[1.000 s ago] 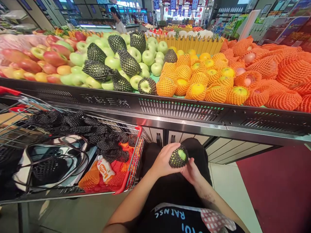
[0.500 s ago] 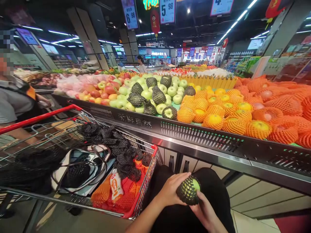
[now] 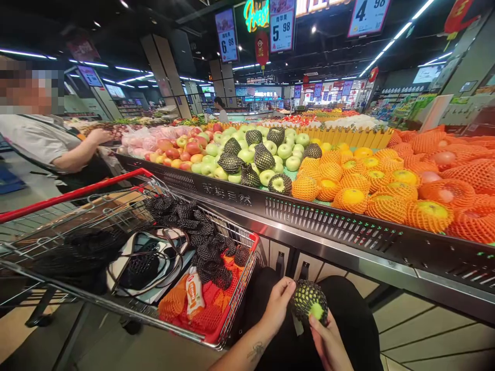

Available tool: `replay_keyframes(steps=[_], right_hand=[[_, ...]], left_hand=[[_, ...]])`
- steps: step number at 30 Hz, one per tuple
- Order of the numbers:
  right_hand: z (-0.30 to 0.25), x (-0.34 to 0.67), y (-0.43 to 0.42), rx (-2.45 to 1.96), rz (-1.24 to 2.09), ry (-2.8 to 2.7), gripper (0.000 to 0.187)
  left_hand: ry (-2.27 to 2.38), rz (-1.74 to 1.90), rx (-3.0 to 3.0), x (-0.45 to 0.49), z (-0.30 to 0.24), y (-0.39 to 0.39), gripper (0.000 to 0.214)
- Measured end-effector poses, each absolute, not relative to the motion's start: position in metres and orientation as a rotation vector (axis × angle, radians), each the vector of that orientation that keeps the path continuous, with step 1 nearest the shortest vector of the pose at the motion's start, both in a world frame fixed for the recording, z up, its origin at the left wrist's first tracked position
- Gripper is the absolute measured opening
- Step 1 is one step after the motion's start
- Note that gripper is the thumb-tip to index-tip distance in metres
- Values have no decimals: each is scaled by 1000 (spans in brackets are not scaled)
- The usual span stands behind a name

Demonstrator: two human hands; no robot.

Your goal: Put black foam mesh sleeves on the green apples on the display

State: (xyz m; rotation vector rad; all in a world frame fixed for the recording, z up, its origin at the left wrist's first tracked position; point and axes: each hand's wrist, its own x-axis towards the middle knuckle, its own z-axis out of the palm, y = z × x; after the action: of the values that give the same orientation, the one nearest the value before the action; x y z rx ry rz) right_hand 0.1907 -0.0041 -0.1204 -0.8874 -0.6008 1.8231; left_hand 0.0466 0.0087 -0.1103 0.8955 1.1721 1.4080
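Observation:
A green apple in a black foam net is held low over my lap. My right hand grips it from below right, its thumb beside the bare green end. At the upper left of the apple, my left hand has thumb and fingers pinched together against the edge of the net. Part of the left fingertips' contact is hard to make out. On the display ahead lie loose green apples, several of them in black nets like this one.
Left of me stands a shopping cart with black foam nets, a bag and orange and red netting. Netted oranges fill the display's right side, red apples its left. A person stands beyond the cart.
The apple has turned so its bare green end points down toward me. My left hand has shifted from cupping its side to a pinch at its upper left. My view has swung slightly left.

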Motion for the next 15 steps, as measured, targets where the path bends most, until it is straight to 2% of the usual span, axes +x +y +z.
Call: replay_keyframes(steps=[7,13,15], right_hand=[[-125,190,-10,-843,1902,-489,49],[-110,198,5,-1054,1723,-454,30],[-97,201,13,-1017,1702,-544,26]], left_hand=[[1264,1504,929,65,-125,16,52],[1262,1454,1118,59,-116,17,48],[1151,1481,1323,48,-101,16,60]])
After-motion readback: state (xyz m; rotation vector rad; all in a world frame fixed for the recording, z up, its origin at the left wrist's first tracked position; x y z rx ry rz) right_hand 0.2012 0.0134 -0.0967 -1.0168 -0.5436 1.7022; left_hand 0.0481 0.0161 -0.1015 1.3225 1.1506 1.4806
